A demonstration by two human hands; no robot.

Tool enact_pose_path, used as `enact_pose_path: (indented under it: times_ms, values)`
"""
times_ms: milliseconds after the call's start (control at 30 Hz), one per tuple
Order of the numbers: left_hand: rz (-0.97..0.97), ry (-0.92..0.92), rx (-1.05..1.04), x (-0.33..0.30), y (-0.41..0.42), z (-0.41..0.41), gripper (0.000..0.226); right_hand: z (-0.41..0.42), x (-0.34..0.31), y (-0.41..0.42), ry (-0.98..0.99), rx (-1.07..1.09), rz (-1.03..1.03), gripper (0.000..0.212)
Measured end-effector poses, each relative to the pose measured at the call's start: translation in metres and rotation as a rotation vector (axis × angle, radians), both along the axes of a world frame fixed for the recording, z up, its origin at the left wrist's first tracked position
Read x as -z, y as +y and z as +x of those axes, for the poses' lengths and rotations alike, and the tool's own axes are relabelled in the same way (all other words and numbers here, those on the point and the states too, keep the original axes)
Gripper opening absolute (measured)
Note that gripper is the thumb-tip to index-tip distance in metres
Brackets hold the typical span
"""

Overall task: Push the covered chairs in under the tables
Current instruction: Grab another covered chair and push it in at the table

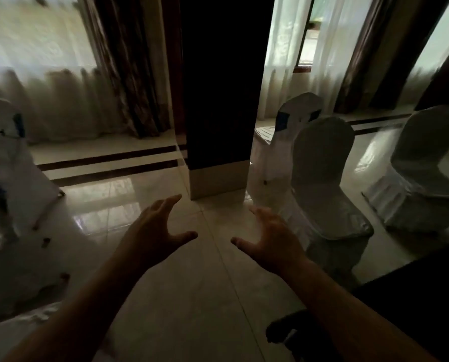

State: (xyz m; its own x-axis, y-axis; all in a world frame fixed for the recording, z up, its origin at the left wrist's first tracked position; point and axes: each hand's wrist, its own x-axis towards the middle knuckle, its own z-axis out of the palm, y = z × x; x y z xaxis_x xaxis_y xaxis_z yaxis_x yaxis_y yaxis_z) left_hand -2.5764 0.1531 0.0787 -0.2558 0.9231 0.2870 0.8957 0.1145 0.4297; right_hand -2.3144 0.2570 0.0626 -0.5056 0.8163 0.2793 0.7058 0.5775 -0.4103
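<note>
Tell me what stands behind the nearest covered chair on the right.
Behind the nearest covered chair stands another covered chair with a blue band, then sheer curtains. The near chair hides much of its lower right side.

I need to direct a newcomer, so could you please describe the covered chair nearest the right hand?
Find the dark pillar mid-room. Right of it stand three covered chairs; take the nearest chair, beside the right hand. Unlike the chair behind, it has no blue sash.
</note>
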Motion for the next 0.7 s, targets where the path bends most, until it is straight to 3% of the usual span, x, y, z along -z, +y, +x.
enact_pose_path:
  times_ms: [300, 700]
  values:
    - [-0.087, 0.031, 0.122, 0.026, 0.283, -0.083, 0.098, -0.082, 0.028, 0.253, 0.051, 0.150, -0.025, 0.092]
    - [-0.066, -0.011, 0.282, 0.013, 0.653, -0.162, 0.096, -0.159, 0.010, 0.581, 0.031, 0.376, 0.009, 0.087]
